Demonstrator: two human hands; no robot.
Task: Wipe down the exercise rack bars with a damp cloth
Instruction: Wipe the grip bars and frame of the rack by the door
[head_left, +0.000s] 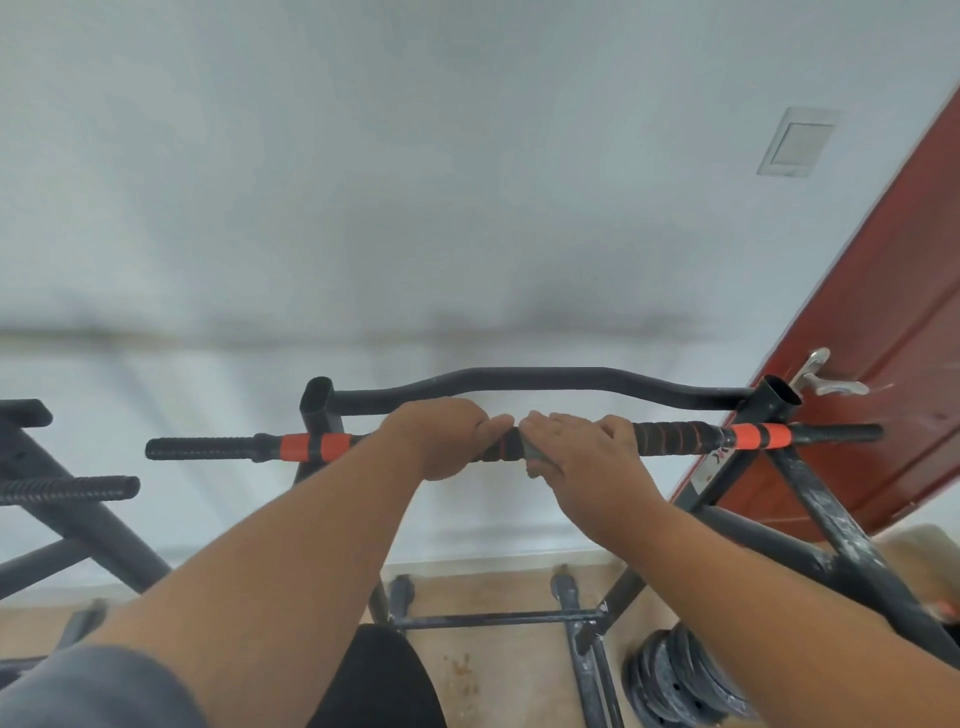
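Both hands of the person are up on the front bar (675, 432) of the exercise rack (810, 499), near the middle of its length. This bar runs from left to right, with black ribbed foam grips and orange bands toward each end.

The left hand (441, 436) is wrapped over the bar from above, fingers curled around it and the knuckles facing up. The right hand (576, 441) is just beside it, the two almost touching at the thumbs. Its fingers lie rather flat and close together over the bar and press a small grey cloth (535, 457) against it. Only a little of the cloth shows, under the fingers and below the bar, between the two hands; I cannot tell how it is folded or if it is wet.

Behind the front bar, a second black bar (535, 375) with a raised middle part goes across between the two upright tubes of the rack. It is apart from the hands and nothing touches it.

To the right stands a red-brown door (883, 332) with a metal handle (826, 379), very near to the right upright. On the white wall (415, 182) above there is a light switch (797, 143). Low on the right some dark weight plates (675, 680) lie on the floor beside the rack's base. At the left edge another dark frame (67, 499) with a ribbed grip is visible.
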